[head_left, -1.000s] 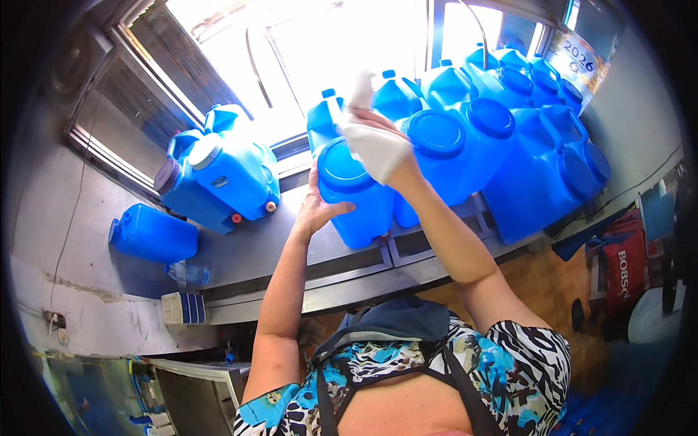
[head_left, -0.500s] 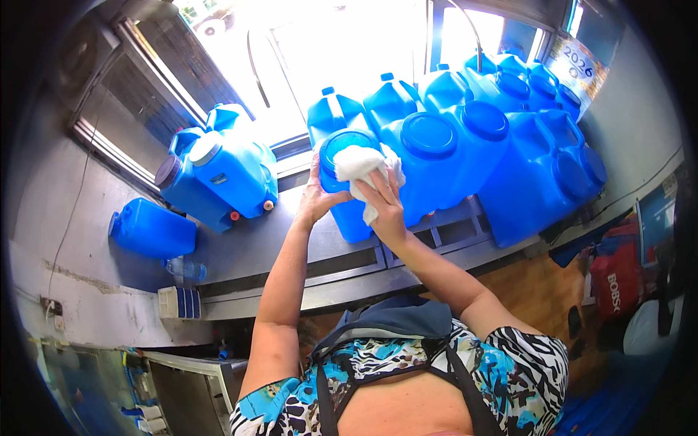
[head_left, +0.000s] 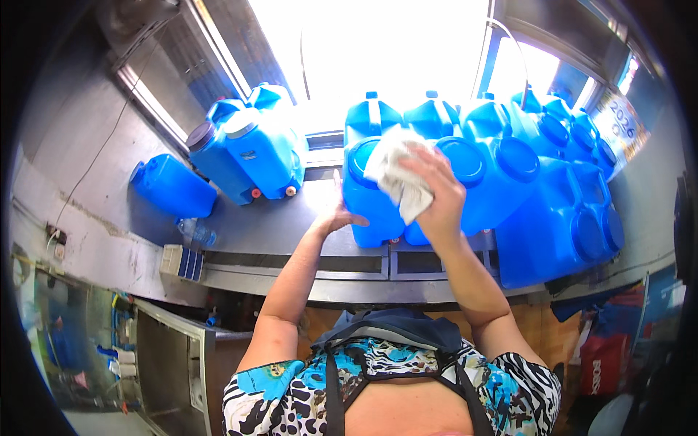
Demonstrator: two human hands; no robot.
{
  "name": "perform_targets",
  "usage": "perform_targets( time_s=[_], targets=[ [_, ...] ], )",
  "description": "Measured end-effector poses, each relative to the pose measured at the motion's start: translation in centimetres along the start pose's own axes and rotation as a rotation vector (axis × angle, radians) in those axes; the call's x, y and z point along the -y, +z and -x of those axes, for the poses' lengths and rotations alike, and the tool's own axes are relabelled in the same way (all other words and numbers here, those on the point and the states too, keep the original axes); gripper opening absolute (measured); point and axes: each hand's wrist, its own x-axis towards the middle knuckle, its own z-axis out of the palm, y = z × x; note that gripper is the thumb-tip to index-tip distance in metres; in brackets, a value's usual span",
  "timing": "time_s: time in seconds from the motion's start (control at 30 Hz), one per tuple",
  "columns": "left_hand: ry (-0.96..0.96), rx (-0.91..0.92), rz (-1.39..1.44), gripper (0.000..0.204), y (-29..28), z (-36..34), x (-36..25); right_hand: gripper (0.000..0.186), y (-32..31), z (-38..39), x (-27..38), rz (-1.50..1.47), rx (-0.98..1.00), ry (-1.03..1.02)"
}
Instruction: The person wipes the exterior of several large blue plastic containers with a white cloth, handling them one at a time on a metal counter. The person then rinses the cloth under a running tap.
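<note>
A blue water jug [head_left: 368,198] with a round blue cap [head_left: 360,161] stands in front of me at the left end of a row. My left hand [head_left: 339,214] lies along its left side, fingers stretched upward and thumb spread against the front. My right hand [head_left: 442,190] is closed on a crumpled white cloth [head_left: 398,174]. The cloth covers the right part of the cap and of the jug's upper front; whether it touches them I cannot tell. Beside it stands another blue jug [head_left: 476,205], its round lid [head_left: 461,161] partly behind my right hand.
More blue jugs [head_left: 556,218] crowd the right of the metal counter [head_left: 254,231]. At the left stand two jugs, one with a white cap [head_left: 241,123], and another blue jug [head_left: 174,185] lies near a clear bottle [head_left: 196,231]. A small white-and-blue rack [head_left: 182,262] sits at the counter's left edge.
The cloth in my right hand has moved off the middle of the cap to the right. My left hand has slid lower on the jug's side. The whole view has shifted.
</note>
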Motion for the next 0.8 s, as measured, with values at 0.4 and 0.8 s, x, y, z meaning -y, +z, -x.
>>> perform_targets(
  time_s=[0.4,0.8],
  targets=[
    [-0.203,-0.081,0.294,0.114,2.5,2.5,0.6,0.053,7.4,1.4,-4.6,0.452,0.508,0.024],
    [-0.025,-0.001,0.404,0.089,3.2,2.9,4.2,0.032,7.2,17.1,-9.3,0.149,0.462,-0.326]
  ],
)
